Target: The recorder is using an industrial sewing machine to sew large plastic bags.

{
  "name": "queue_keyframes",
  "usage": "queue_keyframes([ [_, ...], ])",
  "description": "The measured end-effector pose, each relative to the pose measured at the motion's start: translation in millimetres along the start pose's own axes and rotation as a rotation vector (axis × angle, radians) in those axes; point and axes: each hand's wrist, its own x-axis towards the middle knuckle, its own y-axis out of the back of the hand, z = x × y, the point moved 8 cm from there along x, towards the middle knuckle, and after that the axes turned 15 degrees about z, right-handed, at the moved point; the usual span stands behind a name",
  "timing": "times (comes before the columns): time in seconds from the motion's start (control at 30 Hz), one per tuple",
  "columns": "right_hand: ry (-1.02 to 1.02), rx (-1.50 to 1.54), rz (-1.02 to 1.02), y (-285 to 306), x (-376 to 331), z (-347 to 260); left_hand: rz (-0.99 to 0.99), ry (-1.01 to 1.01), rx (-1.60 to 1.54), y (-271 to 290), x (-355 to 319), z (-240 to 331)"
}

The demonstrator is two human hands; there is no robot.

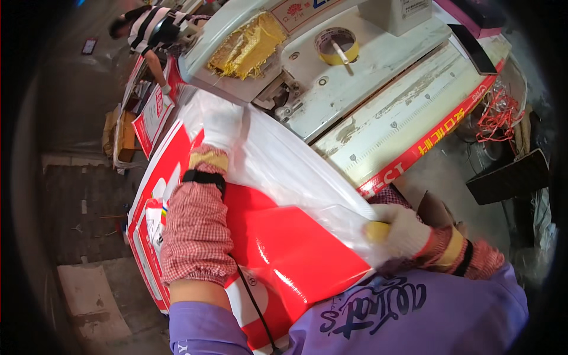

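A large red and white plastic bag (269, 231) lies slantwise before me, its top a pale, see-through strip. White-gloved, my left hand (223, 121) rests on the upper part of this strip, close to the sewing machine (355, 89). Glare and blur merge its fingers with the white bag, so their pose is unclear. At the strip's lower right end, my right hand (402, 231), also gloved, grips the bag's edge with closed fingers; something yellow shows at its fingertips. The machine's metal needle area (278, 97) is partly hidden behind its arm.
A yellow tape roll (336, 46) with a white stick in it lies on the machine bed. A red-edged board (408, 130) runs along its front. Red string (500, 115) hangs at right. Far left, a person in a striped shirt (157, 26) handles another red and white bag (155, 115).
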Motion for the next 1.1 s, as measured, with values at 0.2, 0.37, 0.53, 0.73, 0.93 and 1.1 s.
queue_keyframes([
  [0.2,-0.158,0.379,0.162,2,-7,-14,0.442,-0.039,-0.528,21,4,-1],
  [0.37,0.198,-0.446,0.298,17,-18,-27,0.198,0.143,-0.711,24,8,-9],
  [0.53,0.383,-1.38,0.016,-6,-26,-39,-0.422,0.038,-0.516,13,-13,1],
  [0.73,0.719,-1.26,0.314,-14,-13,-60,-0.058,-0.021,-0.396,16,29,9],
  [0.93,1.22,-1.143,0.199,-101,47,-123,0.31,0.102,-0.445,-66,53,-135],
  [1.1,1.155,-1.265,0.408,-126,156,-146,0.047,0.193,0.056,54,98,-95],
])
